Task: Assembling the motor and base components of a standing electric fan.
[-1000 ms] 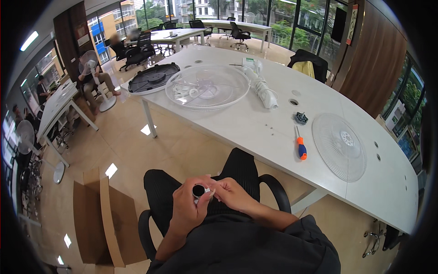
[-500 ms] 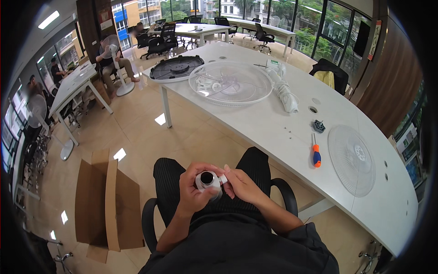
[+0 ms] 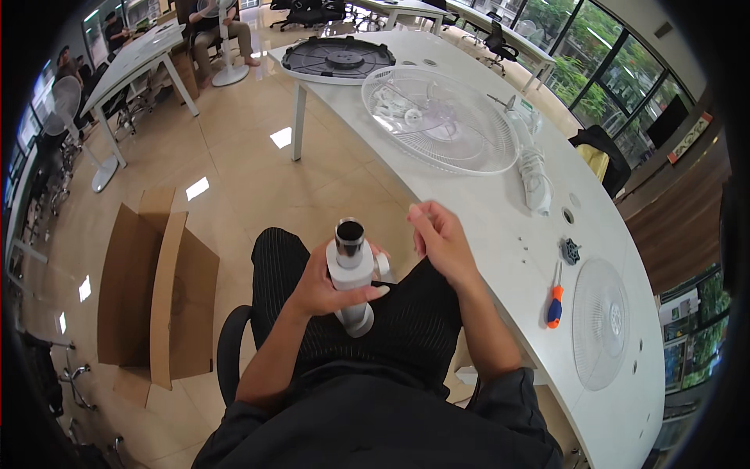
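My left hand (image 3: 316, 289) is wrapped round a white fan pole (image 3: 351, 273) held above my lap. A shiny metal tube with a dark open end rises from its top, and a white knob (image 3: 382, 268) sticks out on its right side. The pole's lower end points back toward me. To the right and apart from it, my right hand (image 3: 439, 238) is raised near the table edge with its fingers curled in. Whatever those fingers may hold is hidden.
The white table (image 3: 500, 227) bears a fan grille (image 3: 500, 160), a black round base (image 3: 336, 59), a wrapped white part (image 3: 533, 176), a screwdriver (image 3: 555, 305), a dark knob (image 3: 571, 250), another grille (image 3: 601, 324) and small screws. An open cardboard box (image 3: 191, 305) stands at left.
My right hand has left the knob and moved up and right. The pole now shows more of its length and metal tube. The view has swung down and shifted.
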`<control>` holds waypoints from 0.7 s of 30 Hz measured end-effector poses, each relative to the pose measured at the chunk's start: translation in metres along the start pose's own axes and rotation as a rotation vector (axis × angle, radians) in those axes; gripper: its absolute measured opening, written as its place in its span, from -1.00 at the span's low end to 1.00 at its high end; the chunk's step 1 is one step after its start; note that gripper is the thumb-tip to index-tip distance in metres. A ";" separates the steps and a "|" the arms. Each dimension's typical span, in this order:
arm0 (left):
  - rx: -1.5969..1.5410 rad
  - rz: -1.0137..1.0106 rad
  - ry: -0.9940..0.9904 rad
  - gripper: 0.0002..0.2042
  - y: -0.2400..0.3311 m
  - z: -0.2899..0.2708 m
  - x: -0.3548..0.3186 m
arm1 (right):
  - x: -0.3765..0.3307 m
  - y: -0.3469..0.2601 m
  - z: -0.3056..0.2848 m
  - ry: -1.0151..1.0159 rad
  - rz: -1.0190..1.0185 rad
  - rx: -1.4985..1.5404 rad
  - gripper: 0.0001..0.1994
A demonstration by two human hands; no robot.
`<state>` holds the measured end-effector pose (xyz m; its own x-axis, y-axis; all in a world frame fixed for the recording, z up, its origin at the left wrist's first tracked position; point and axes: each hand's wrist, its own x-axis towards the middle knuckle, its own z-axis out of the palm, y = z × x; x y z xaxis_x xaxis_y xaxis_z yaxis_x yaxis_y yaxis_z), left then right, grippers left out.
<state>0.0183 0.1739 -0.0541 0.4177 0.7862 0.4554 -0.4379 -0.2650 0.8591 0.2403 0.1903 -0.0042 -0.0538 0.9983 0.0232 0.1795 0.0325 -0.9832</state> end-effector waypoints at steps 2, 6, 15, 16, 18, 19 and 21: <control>-0.170 -0.113 0.088 -0.48 -0.006 -0.008 0.002 | 0.040 -0.002 -0.003 0.061 -0.122 -0.139 -0.74; -0.068 -0.086 0.188 -0.37 -0.032 -0.039 0.008 | 0.161 -0.002 -0.022 0.296 -0.339 -0.582 -0.76; -0.258 -0.074 0.315 -0.39 -0.035 -0.116 0.002 | 0.352 0.046 -0.027 0.181 -0.343 -1.034 -0.72; -0.297 -0.078 0.364 -0.39 -0.036 -0.121 -0.001 | 0.359 0.048 -0.023 0.148 -0.335 -1.004 -0.71; -0.478 -0.059 0.351 -0.42 -0.046 -0.138 -0.011 | 0.372 0.051 -0.021 0.136 -0.315 -1.010 -0.69; -0.472 -0.056 0.365 -0.42 -0.046 -0.141 -0.011 | 0.376 0.052 -0.021 0.122 -0.321 -1.004 -0.69; -0.477 -0.014 0.347 -0.44 -0.047 -0.140 -0.012 | 0.378 0.051 -0.018 0.105 -0.286 -1.026 -0.67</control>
<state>-0.0779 0.2551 -0.1326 0.1763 0.9458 0.2726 -0.7775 -0.0361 0.6278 0.2467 0.5698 -0.0427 -0.1489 0.9445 0.2927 0.9166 0.2429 -0.3175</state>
